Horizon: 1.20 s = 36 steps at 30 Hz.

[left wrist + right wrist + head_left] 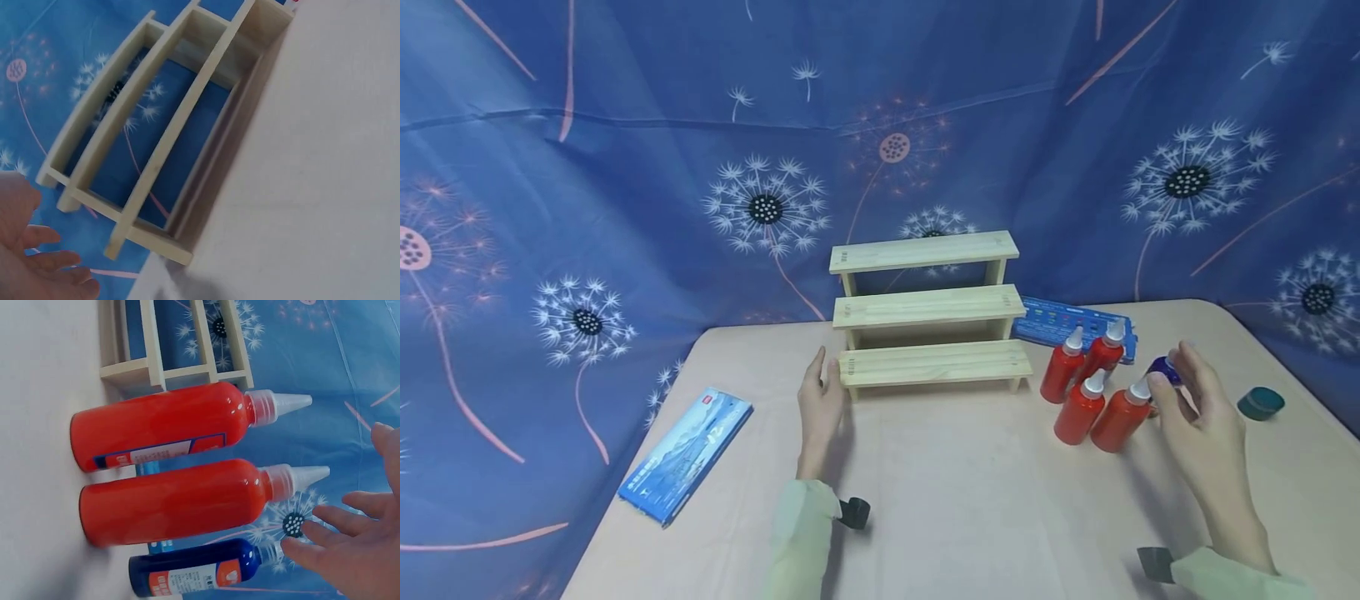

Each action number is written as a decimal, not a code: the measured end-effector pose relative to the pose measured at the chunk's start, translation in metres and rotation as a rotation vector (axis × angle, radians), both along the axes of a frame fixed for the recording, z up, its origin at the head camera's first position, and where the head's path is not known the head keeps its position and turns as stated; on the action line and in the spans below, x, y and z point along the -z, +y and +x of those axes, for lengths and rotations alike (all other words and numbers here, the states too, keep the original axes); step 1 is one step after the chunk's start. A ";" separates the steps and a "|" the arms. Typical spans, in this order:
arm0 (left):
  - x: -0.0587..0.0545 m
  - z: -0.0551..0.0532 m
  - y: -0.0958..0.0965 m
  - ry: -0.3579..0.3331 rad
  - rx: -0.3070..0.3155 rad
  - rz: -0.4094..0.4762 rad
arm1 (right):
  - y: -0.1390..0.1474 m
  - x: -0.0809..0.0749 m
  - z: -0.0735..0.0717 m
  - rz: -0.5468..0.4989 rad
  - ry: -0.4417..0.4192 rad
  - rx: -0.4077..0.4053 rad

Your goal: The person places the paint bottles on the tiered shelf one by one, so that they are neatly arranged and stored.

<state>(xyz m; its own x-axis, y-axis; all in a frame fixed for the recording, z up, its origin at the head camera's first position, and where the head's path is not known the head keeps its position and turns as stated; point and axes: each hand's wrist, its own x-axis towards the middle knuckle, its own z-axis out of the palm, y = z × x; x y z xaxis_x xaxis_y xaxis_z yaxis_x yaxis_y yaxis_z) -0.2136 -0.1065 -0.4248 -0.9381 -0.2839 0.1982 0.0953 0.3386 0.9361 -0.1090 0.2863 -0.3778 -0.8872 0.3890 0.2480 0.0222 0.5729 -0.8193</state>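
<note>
A three-tier wooden shelf (932,363) stands at the back middle of the table. My left hand (822,404) is beside the left end of its lowest tier, fingers loosely extended and holding nothing. In the left wrist view, that hand (44,262) is at the lower left, past the shelf's end. Several red squeeze bottles (1078,410) with pale nozzle caps stand upright right of the shelf. My right hand (1206,425) hovers just right of them with fingers and thumb spread. A blue bottle (194,570) stands near its fingertips, mostly hidden behind the hand in the head view.
A flat blue box (688,454) with a mountain picture lies on the table's left side. Another blue box (1052,321) lies behind the red bottles, right of the shelf. A dark green round object (1261,403) is near the right edge. A blue dandelion-print curtain (647,183) hangs behind the table.
</note>
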 end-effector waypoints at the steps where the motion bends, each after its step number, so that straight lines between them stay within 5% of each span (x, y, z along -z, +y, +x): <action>1: 0.002 -0.001 0.000 -0.007 0.000 0.006 | 0.002 0.001 0.001 0.001 -0.001 -0.002; 6: 0.010 -0.007 -0.002 -0.048 0.009 0.052 | 0.008 0.003 0.005 0.012 -0.011 -0.008; 13: 0.023 -0.014 0.000 -0.137 0.006 0.232 | 0.010 0.008 0.010 0.015 -0.049 -0.027; 21: 0.035 -0.019 0.001 -0.166 -0.015 0.242 | 0.009 0.015 0.013 0.000 -0.099 -0.062; 29: 0.034 -0.018 0.003 -0.166 0.004 0.386 | 0.009 0.027 0.012 -0.009 -0.147 -0.063; 36: 0.030 -0.018 0.002 -0.169 0.004 0.405 | 0.005 0.037 0.011 -0.057 -0.198 -0.064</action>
<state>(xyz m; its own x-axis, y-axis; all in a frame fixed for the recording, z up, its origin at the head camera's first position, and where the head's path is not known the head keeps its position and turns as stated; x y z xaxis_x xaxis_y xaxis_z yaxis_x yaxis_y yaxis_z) -0.2311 -0.1049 -0.4549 -0.9491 -0.3033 -0.0846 -0.0700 -0.0589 0.9958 -0.0978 0.2915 -0.4145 -0.9399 0.3385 0.0459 0.1506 0.5311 -0.8339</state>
